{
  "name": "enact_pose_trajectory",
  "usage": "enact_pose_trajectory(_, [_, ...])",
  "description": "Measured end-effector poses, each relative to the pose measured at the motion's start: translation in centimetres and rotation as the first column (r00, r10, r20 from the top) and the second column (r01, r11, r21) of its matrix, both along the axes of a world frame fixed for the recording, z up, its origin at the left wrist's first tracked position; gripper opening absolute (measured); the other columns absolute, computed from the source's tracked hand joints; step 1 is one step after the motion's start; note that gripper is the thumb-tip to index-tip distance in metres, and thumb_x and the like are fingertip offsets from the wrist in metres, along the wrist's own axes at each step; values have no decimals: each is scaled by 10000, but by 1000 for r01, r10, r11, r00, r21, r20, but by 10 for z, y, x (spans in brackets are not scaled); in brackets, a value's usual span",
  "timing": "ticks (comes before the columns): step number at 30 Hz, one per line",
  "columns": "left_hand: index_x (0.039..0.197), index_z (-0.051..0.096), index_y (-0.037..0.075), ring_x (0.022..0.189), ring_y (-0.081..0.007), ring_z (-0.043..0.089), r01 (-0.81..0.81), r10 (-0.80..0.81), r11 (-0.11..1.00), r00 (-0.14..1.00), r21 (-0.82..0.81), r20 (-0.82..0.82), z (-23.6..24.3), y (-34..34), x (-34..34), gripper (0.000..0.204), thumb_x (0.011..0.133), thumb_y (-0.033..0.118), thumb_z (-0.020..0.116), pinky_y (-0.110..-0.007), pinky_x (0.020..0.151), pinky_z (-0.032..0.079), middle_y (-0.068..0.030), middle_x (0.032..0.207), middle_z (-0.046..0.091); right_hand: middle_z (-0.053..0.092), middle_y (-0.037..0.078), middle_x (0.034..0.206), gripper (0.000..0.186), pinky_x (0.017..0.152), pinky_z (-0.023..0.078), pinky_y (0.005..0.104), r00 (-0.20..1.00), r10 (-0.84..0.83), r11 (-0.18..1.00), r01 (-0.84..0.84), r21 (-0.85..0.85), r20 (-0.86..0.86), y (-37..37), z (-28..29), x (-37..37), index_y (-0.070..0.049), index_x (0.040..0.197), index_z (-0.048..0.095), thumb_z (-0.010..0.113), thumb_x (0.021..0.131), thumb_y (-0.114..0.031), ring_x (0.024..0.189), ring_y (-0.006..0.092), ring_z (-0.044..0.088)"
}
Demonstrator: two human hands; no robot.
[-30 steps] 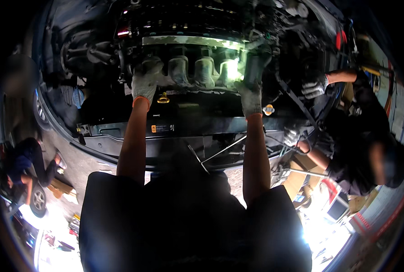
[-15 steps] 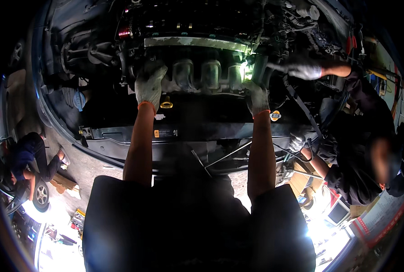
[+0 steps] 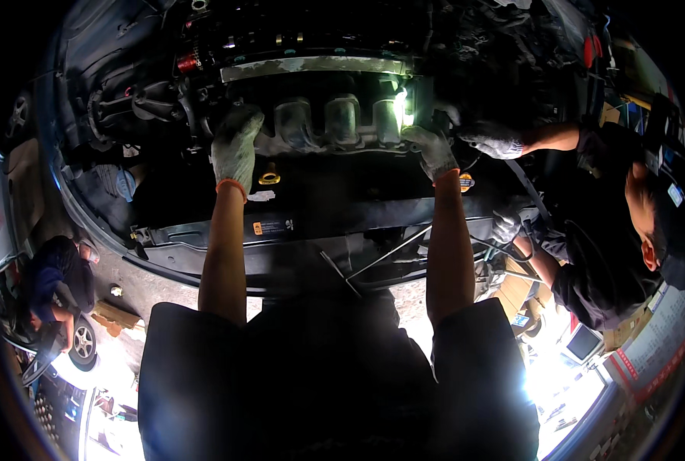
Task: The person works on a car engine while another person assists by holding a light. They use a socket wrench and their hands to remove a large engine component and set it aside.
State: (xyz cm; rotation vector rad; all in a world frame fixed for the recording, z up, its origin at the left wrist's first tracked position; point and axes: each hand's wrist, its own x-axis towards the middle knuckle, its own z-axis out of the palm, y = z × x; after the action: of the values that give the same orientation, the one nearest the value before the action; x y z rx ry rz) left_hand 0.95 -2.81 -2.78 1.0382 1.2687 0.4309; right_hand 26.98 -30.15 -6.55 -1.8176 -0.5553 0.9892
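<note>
Manifold (image 3: 341, 123): curved runners, brightly lit at right
Left hand (image 3: 235, 150): gloved, at left end — grip not discernible
Right hand (image 3: 433, 153): gloved, at right end — grip not discernible

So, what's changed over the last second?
The co-worker's upper gloved hand moved left, in toward the person's right hand; too dark to tell if it grips anything. Unchanged: left hand at the left end of the metal manifold, right hand at its right end, below the bright light.
</note>
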Motion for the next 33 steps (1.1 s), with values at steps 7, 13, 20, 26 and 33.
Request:
enact_pose_trajectory(7, [1143, 715, 72, 998, -140, 626, -5, 4, 1000, 999, -9, -40, -11, 5, -1, 340, 826, 186, 763, -293, 922, 456, -21, 1101, 704, 728, 73, 985, 165, 839, 521, 288, 990, -44, 999, 40, 29, 131, 11, 14, -19, -64, 945, 744, 624, 835, -41, 935, 184, 677])
enact_pose_trajectory(13, [1214, 680, 66, 1068, -123, 582, 22, -22, 1000, 1000, -19, 6, -6, 2, -1, 384, 859, 198, 740, -290, 972, 414, 3, 1165, 673, 648, 37, 898, 332, 758, 482, 280, 978, -206, 978, 206, 44, 5, 9, 32, -30, -7, 1074, 651, 703, 789, -170, 787, 140, 569])
enact_pose_trajectory(20, [1229, 627, 33, 1060, -138, 585, 37, -40, 999, 987, 22, 156, -25, 0, -23, 315, 919, 88, 622, -278, 917, 455, -26, 1187, 634, 624, 57, 853, 367, 724, 494, 296, 839, -536, 844, 529, 93, 94, 7, 47, -74, 15, 1097, 571, 727, 780, -86, 767, 127, 542])
enact_pose_trajectory(26, [1319, 543, 38, 1054, -232, 623, 97, -94, 991, 995, -96, 37, -39, 3, -32, 387, 971, 208, 546, -366, 855, 549, -88, 1219, 615, 639, 96, 746, 318, 613, 502, 362, 719, -692, 705, 693, -150, 69, -3, 106, -60, -3, 1035, 570, 730, 810, -160, 669, 204, 642])
enact_pose_trajectory(33, [1259, 613, 45, 1069, -272, 638, 456, -358, 860, 859, 230, -365, -5, -14, -45, 377, 961, 273, 586, -335, 910, 485, -117, 1156, 663, 643, 133, 856, 395, 720, 514, 348, 716, -668, 699, 697, 159, -205, -20, 70, -52, 31, 1123, 561, 731, 815, -147, 770, 199, 626])
